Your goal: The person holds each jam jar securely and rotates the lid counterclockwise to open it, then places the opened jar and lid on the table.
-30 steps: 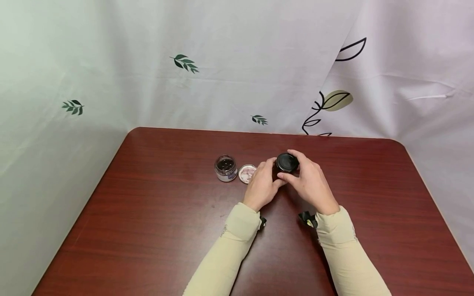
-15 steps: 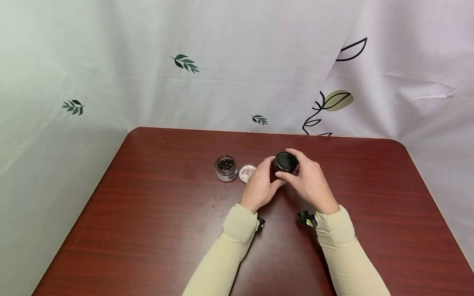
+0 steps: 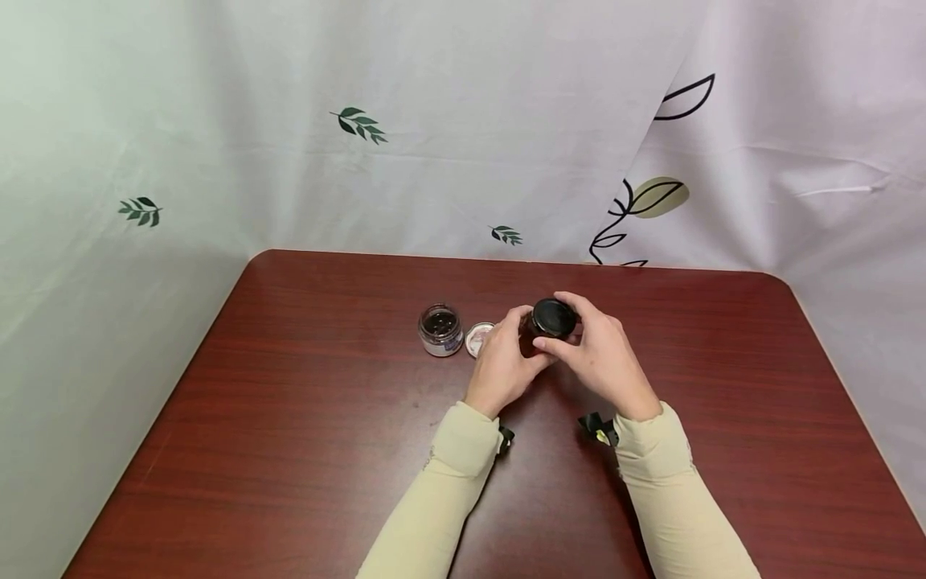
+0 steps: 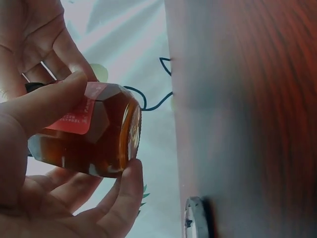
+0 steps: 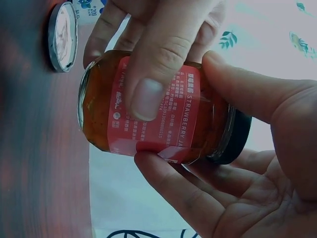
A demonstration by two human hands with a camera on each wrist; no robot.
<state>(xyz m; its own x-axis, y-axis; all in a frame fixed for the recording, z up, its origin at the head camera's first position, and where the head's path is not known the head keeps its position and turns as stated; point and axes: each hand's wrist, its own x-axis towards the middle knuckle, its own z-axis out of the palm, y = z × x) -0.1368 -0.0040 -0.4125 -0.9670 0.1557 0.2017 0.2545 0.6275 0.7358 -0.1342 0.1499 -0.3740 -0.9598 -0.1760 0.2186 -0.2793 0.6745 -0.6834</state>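
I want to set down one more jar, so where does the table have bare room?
The table is bare left of the open jar to its left edge, and right of the right sleeve to the right edge. Crowded: the middle, where left hand and right hand hold a jam jar near the lid.

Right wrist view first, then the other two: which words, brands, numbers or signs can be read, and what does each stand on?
"STRAWBERRY JA": red label of the held jar; the rest runs out of sight.
"草莓果酱": same label, beside the English.
Remaining print there: too small or blurred to read reliably; in the left wrist view likewise.
"209", uncertain: blue-and-white label of the open jar, cut by the frame edge.
Left sleeve: small mark, unreadable.
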